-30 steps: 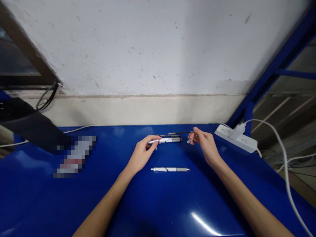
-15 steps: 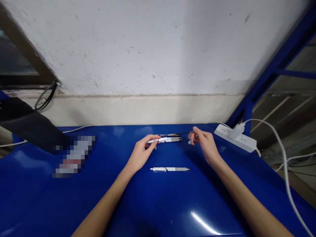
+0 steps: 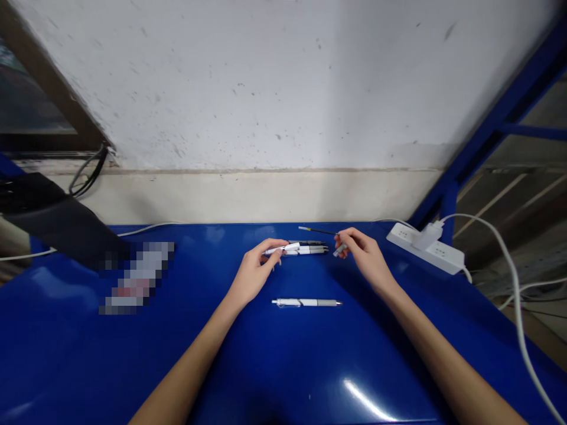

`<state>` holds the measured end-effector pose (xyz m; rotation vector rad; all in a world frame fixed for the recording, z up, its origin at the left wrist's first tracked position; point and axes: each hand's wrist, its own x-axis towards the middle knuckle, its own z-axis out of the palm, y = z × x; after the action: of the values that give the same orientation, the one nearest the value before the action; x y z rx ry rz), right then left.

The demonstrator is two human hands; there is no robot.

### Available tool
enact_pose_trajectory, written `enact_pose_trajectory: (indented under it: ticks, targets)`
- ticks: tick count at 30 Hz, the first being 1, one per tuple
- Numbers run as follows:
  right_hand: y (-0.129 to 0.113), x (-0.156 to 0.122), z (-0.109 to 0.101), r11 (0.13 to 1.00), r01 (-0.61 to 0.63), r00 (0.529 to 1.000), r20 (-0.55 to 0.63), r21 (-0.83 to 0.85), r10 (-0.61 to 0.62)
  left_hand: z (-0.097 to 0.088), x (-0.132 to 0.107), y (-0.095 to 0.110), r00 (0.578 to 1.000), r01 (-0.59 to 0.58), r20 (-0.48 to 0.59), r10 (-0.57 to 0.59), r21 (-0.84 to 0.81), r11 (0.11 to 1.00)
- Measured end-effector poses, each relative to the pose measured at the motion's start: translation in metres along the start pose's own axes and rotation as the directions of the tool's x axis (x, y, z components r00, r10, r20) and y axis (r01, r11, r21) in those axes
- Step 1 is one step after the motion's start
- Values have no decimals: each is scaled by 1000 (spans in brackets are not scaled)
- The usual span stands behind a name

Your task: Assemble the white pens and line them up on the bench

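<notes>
As the left hand (image 3: 253,273) pinches a white pen barrel (image 3: 290,248) between thumb and fingers, holding it slightly tilted just above the tabletop (image 3: 261,366), the right hand (image 3: 365,258) has hold of two slimmer bits. One is a thin dark refill (image 3: 319,231), its pale, yellow-marked end pointing left toward the wall side; the other is a short grey piece (image 3: 340,250), angled down beneath the fingers. Barrel and grey piece are apart, with a gap between the two hands. Right behind the barrel, and partly hidden by it and the left hand, a few pens lie side by side — I can make out a white-and-grey pen (image 3: 313,250) and a darker pen (image 3: 315,242), but I cannot tell how many there are. Nearer the person, one more white-and-grey pen (image 3: 306,303) lies by itself, parallel to the table's back edge, its clicker to the left. Off to the right sits a white power strip (image 3: 443,257) with a plug (image 3: 427,235) in it, a white cable (image 3: 509,268) looping away. Over on the left are a dark object (image 3: 66,227) and a blurred-out patch (image 3: 138,280) — unreadable — while a speckled pale wall (image 3: 248,88) rises behind everything.
</notes>
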<state>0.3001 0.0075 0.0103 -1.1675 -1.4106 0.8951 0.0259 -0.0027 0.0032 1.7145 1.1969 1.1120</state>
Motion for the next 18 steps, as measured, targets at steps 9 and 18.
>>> enact_pose_trajectory:
  ticks: [9, 18]
  targets:
    - [5, 1, -2, 999, -11, 1000, 26, -39, 12, -1, 1, 0, 999, 44, -25, -45, -44, 998]
    - [4, 0, -2, 997, -15, 998, 60, -71, 19, -3, 3, 0, 998, 34, -52, -39, -102, 994]
